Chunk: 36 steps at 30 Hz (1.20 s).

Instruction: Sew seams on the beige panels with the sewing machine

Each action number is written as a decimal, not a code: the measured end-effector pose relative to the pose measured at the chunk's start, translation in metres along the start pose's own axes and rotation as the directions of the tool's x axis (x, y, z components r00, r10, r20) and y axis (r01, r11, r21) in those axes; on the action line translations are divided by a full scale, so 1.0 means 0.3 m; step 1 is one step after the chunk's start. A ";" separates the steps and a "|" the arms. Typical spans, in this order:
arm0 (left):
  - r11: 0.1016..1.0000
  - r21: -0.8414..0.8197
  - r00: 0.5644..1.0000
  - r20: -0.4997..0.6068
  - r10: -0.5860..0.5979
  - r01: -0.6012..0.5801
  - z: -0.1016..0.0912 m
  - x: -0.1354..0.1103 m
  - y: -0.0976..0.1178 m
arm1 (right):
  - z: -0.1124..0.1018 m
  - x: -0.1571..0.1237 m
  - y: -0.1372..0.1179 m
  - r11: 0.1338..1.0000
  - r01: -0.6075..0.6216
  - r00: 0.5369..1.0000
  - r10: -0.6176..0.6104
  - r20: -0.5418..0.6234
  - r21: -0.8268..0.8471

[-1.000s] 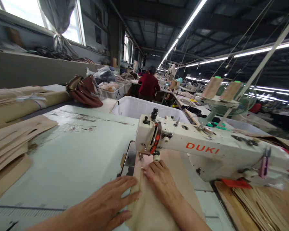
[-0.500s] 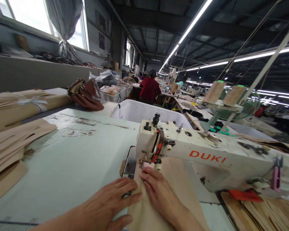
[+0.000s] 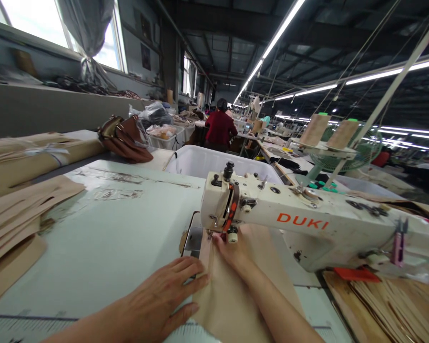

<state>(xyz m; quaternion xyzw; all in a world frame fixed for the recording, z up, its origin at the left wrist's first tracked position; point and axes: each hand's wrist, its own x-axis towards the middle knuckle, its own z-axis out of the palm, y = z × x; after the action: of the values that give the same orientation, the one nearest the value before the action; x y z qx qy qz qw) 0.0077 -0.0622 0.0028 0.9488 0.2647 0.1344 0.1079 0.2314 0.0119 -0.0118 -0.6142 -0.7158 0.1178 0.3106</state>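
Note:
A white DUKI sewing machine (image 3: 307, 224) stands on the pale green table (image 3: 110, 238). A tan fabric piece (image 3: 229, 295) lies under its needle and runs toward me. My left hand (image 3: 160, 295) lies flat, fingers stretched out, on the fabric's left edge. My right hand (image 3: 232, 252) rests on the fabric with its fingertips right at the presser foot (image 3: 214, 234), partly hidden under the machine head. The fingers look extended and pressed down.
Stacked tan pieces (image 3: 17, 214) lie at the left. Brown bags (image 3: 125, 138) sit at the table's far edge beside a white bin (image 3: 214, 162). Thread cones (image 3: 329, 131) and a green fan (image 3: 357, 152) stand behind the machine. A person in red (image 3: 219, 126) works far ahead.
My right hand has slid forward along the fabric until its fingertips reach the presser foot. The left hand stays flat on the fabric's left edge.

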 end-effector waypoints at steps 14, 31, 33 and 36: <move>0.997 0.033 0.996 -0.054 0.067 -0.065 -0.040 0.028 -0.017 | 0.006 -0.249 -0.030 0.926 0.357 0.934 -0.352 0.057 -0.125; 0.998 0.042 0.999 -0.004 0.038 -0.038 -0.018 0.109 -0.140 | -0.021 -0.171 -0.002 0.957 0.286 0.958 -0.284 0.036 -0.048; 0.998 0.053 1.000 -0.006 0.030 -0.030 -0.015 0.110 -0.143 | -0.021 -0.170 0.005 0.956 0.294 0.956 -0.293 0.030 -0.025; 0.999 0.044 0.999 -0.040 0.026 -0.024 -0.011 0.109 -0.143 | -0.029 -0.173 0.013 0.956 0.292 0.956 -0.292 0.028 -0.009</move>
<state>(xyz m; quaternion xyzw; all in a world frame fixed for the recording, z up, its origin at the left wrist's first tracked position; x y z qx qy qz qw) 0.0134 -0.0085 0.0005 0.9512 0.2580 0.1492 0.0800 0.2424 -0.0386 -0.0228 -0.5023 -0.8035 0.0740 0.3109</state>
